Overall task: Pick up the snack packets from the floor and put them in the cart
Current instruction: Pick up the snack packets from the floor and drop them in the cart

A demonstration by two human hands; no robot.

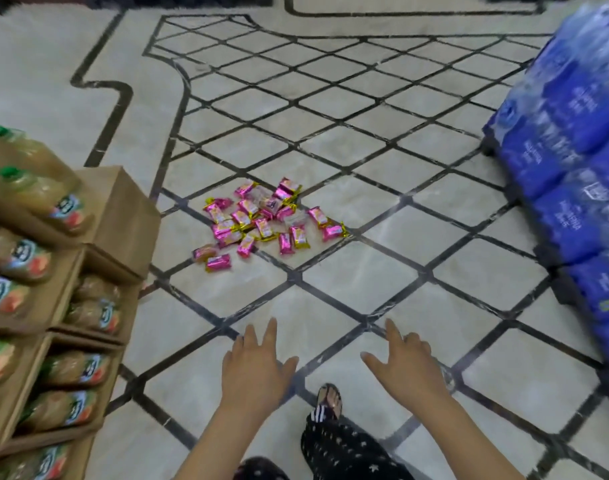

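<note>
Since they fill the left edge in stacks, the brown cardboard trays of green-capped juice bottles (53, 271) read as shop stock. Small pink-and-gold foil snack packets (261, 220) lie scattered at centre frame on the pale tiled floor (365, 271), none yet picked up. At lower centre, left hand (254, 368) and right hand (407, 365) are extended palms down, fingers loose and apart, holding nothing, well short of the pile. Blue shrink-wrapped packs (573, 150) stand at right. Cart not in view.

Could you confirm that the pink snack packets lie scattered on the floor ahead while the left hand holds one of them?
Not quite: the head view shows the left hand holding nothing, fingers spread. The pink snack packets do lie scattered on the floor ahead.
</note>
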